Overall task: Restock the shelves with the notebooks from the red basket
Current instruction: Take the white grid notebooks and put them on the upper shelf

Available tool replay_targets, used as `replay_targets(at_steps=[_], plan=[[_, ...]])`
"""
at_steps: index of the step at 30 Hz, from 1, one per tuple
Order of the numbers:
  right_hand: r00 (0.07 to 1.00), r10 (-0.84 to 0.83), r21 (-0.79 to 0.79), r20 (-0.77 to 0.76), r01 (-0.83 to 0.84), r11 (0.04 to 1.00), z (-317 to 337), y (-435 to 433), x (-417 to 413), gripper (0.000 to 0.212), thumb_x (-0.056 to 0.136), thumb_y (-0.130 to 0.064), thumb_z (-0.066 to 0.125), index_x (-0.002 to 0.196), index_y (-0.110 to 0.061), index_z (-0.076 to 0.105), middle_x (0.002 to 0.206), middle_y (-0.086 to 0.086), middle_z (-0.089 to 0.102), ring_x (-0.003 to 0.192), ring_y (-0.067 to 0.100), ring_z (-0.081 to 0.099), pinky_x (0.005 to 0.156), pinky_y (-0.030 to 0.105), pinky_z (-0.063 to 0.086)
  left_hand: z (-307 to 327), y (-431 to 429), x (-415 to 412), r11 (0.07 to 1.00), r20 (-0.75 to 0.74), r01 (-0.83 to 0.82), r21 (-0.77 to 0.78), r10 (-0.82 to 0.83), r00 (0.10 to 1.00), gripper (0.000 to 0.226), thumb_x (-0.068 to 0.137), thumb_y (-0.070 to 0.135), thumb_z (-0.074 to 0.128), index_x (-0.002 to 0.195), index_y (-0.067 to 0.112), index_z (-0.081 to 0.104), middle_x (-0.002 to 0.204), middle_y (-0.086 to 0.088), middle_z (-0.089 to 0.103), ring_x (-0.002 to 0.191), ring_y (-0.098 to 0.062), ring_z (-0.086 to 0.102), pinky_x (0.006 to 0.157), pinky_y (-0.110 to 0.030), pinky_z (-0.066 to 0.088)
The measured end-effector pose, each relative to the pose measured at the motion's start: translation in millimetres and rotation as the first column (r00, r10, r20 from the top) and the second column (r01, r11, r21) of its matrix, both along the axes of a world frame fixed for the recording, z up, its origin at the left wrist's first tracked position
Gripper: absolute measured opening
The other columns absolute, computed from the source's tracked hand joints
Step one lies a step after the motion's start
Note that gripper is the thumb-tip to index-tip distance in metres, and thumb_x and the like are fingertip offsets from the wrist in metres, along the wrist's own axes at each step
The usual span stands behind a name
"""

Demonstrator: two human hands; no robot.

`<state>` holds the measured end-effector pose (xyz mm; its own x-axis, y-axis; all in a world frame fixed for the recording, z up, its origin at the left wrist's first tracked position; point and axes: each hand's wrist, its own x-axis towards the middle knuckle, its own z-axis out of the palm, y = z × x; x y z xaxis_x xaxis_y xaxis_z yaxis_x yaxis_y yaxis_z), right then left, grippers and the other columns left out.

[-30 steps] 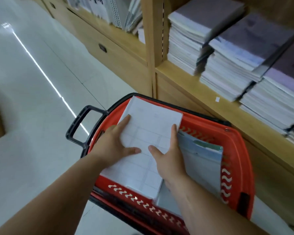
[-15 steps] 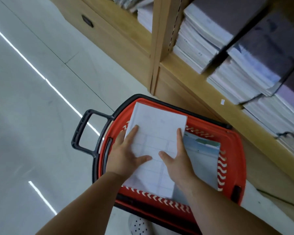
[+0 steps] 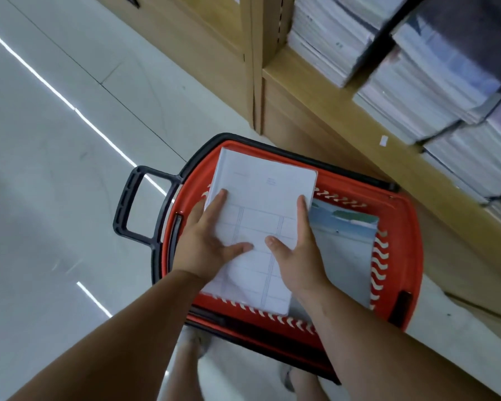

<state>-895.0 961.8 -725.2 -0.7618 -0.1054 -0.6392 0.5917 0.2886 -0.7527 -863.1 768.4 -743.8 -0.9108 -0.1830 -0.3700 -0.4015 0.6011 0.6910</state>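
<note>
Your 2 hands are clamped on the white notebook (image 3: 268, 198) at the centre of the frame. Your left hand (image 3: 210, 250) grips its left edge and your right hand (image 3: 300, 256) its right edge, with thumbs pressed on the ruled cover. The notebook is over the left part of the red basket (image 3: 402, 250). Just right of it, inside the basket, lies 1 blue-covered notebook (image 3: 344, 250). The basket's black handle (image 3: 127, 204) sticks out left over the floor (image 3: 55, 183). At upper right, stacks of notebooks (image 3: 411, 91) fill the wooden shelf (image 3: 330, 91).
</note>
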Motion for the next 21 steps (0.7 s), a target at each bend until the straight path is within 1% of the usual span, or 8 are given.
replay_targets(at_steps=[3, 7, 10, 13, 15, 17, 19, 21], plan=[[1.000, -0.015, 0.007, 0.005, 0.015, 1.000, 5.3, -1.3, 0.9, 0.097, 0.098, -0.018, 0.067, 0.130, -0.085, 0.004, 0.164, -0.018, 0.028, 0.147, 0.008, 0.035, 0.118, 0.044, 0.039, 2.8, -1.1, -1.4, 1.000, 0.022, 0.014, 0.007, -0.014, 1.000, 0.109, 0.063, 0.065, 0.078, 0.145, 0.067, 0.007, 0.151, 0.004, 0.036, 0.135, -0.018, 0.040, 0.106, -0.048, 0.049], [0.997, -0.081, 0.050, -0.002, 0.081, 0.995, 9.2, -4.2, 7.2, 0.091, 0.099, -0.019, 0.065, 0.136, -0.077, 0.006, 0.164, -0.016, 0.028, 0.148, 0.010, 0.034, 0.119, 0.037, 0.037, 3.1, -5.2, -3.9, 0.996, 0.024, 0.058, 0.073, -0.060, 0.998, 0.105, 0.078, 0.040, 0.083, 0.142, 0.072, 0.007, 0.141, 0.006, 0.036, 0.123, -0.015, 0.043, 0.105, -0.047, 0.049], [0.992, -0.125, 0.059, 0.019, 0.124, 0.991, 11.6, -4.7, 12.1, 0.089, 0.100, -0.019, 0.064, 0.141, -0.071, 0.005, 0.166, -0.013, 0.027, 0.150, 0.015, 0.032, 0.119, 0.043, 0.037, 7.8, -3.0, -3.7, 0.996, -0.007, 0.078, 0.052, -0.078, 0.997, 0.100, 0.083, 0.030, 0.080, 0.144, 0.070, 0.011, 0.135, 0.005, 0.040, 0.122, -0.017, 0.044, 0.106, -0.048, 0.047], [0.985, -0.167, 0.057, 0.051, 0.164, 0.985, 17.6, -8.5, 15.1, 0.088, 0.101, -0.016, 0.062, 0.144, -0.069, 0.006, 0.167, -0.013, 0.025, 0.151, 0.018, 0.031, 0.120, 0.044, 0.035, 10.5, -10.4, -7.8, 0.994, 0.007, 0.083, 0.068, -0.084, 0.996, 0.092, 0.083, 0.036, 0.077, 0.144, 0.068, 0.016, 0.131, 0.006, 0.045, 0.121, -0.022, 0.046, 0.108, -0.051, 0.043], [0.981, -0.182, 0.069, 0.062, 0.178, 0.982, 19.4, -9.7, 16.6, 0.087, 0.101, -0.015, 0.061, 0.149, -0.065, 0.007, 0.167, -0.014, 0.022, 0.151, 0.017, 0.030, 0.118, 0.036, 0.033, 7.2, -17.8, -10.8, 0.984, 0.036, 0.095, 0.149, -0.102, 0.994, 0.087, 0.081, 0.044, 0.071, 0.149, 0.062, 0.019, 0.136, 0.005, 0.048, 0.115, -0.030, 0.055, 0.102, -0.054, 0.048], [0.979, -0.190, 0.070, 0.074, 0.185, 0.980, 22.5, -12.1, 18.4, 0.087, 0.102, -0.014, 0.060, 0.152, -0.061, 0.007, 0.168, -0.016, 0.017, 0.151, 0.016, 0.028, 0.110, 0.027, 0.030, 6.7, -22.6, -9.3, 0.976, 0.075, 0.094, 0.195, -0.111, 0.991, 0.089, 0.083, 0.041, 0.071, 0.151, 0.060, 0.017, 0.143, 0.006, 0.046, 0.116, -0.037, 0.057, 0.101, -0.055, 0.049], [0.975, -0.208, 0.078, 0.080, 0.202, 0.976, 24.6, -14.2, 22.7, 0.086, 0.103, -0.013, 0.058, 0.154, -0.058, 0.006, 0.168, -0.015, 0.018, 0.151, 0.015, 0.027, 0.107, 0.025, 0.028, 10.3, -23.2, -2.9, 0.976, 0.089, 0.087, 0.202, -0.106, 0.990, 0.093, 0.085, 0.037, 0.073, 0.152, 0.060, 0.012, 0.145, 0.006, 0.044, 0.123, -0.032, 0.055, 0.103, -0.056, 0.048], [0.975, -0.207, 0.089, 0.080, 0.200, 0.976, 27.1, -17.5, 27.9, 0.088, 0.103, -0.011, 0.057, 0.156, -0.054, 0.002, 0.166, -0.015, 0.023, 0.150, 0.013, 0.029, 0.108, 0.023, 0.027, 12.9, -23.2, 5.2, 0.965, 0.099, 0.052, 0.256, -0.080, 0.992, 0.099, 0.086, 0.032, 0.075, 0.154, 0.057, 0.007, 0.145, 0.006, 0.045, 0.125, -0.020, 0.055, 0.105, -0.053, 0.048]])
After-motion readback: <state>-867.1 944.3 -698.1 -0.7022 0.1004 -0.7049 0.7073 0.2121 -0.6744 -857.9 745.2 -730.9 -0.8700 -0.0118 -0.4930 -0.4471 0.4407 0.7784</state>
